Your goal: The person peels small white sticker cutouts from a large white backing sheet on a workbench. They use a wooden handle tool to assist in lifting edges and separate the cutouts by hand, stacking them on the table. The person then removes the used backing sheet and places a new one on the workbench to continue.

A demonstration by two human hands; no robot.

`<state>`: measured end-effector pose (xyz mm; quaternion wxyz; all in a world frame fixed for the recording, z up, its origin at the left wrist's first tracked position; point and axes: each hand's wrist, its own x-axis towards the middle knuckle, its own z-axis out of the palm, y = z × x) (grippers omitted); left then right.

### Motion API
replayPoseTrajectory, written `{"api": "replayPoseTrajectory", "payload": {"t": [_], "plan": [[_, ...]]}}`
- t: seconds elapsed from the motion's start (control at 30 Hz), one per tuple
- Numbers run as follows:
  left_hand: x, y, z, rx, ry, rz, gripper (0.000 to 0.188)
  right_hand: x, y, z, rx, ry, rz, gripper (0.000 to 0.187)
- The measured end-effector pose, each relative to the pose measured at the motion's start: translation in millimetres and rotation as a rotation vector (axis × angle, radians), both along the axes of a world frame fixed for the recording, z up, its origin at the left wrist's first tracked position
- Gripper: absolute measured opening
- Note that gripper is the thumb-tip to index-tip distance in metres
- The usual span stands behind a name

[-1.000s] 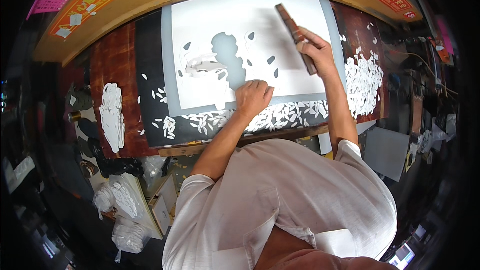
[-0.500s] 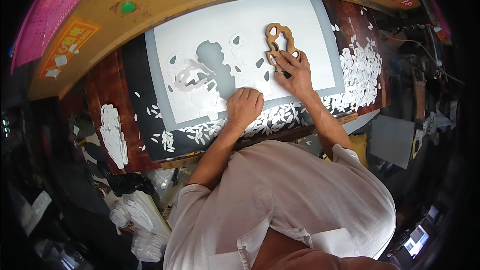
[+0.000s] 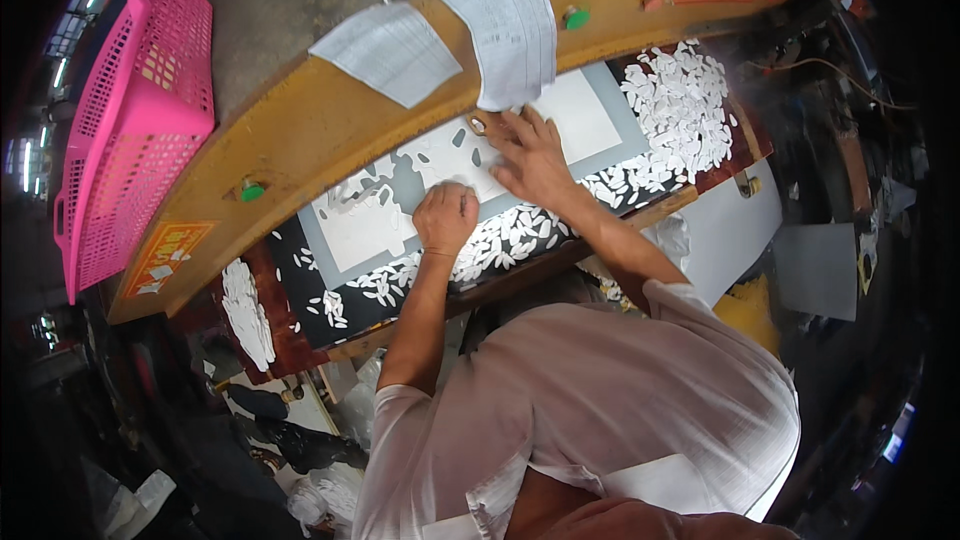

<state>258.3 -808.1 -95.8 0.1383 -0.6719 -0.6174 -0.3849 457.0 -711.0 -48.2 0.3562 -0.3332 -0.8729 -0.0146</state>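
My right hand (image 3: 535, 162) lies over the white sheet (image 3: 585, 125), its fingers stretched and spread. Its fingertips touch a brown, wavy-edged cutting die (image 3: 480, 126), mostly hidden behind them and the hanging paper. My left hand (image 3: 445, 218) is closed and rests on the near edge of the white sheet. Whatever is inside its curled fingers is hidden. Left of my hands the sheet has cut-out openings, with grey board (image 3: 633, 147) showing through and around it. Many small white leaf-shaped pieces (image 3: 510, 237) lie along the near side.
A yellow machine beam (image 3: 350, 133) arches across the far side, with green buttons (image 3: 251, 192) and two printed papers (image 3: 505, 25). A pink basket (image 3: 150, 120) stands at far left. White cut pieces form a heap (image 3: 685, 105) at right and a stack (image 3: 247, 315) at left.
The view has shifted, showing more of the beam, papers and basket. My right hand has moved the die left and farther under the beam, and its fingers have spread. My left hand stays closed.
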Motion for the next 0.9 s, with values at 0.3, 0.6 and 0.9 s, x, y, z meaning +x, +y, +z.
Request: {"api": "replayPoseTrajectory", "payload": {"t": [0.3, 0.6, 0.9], "plan": [[109, -112, -50, -0.093, -0.138, 0.018, 0.020, 129, -42, 53, -0.123, 0.592, -0.147, 0.062], [118, -110, -56, -0.072, -0.153, 0.199, 0.025, 142, -104, -62, -0.426, 0.335, 0.056, 0.033], [124, -110, -63, -0.003, -0.200, 0.276, 0.019, 145, -100, -103, -0.196, 0.128, 0.041, 0.025]]}}
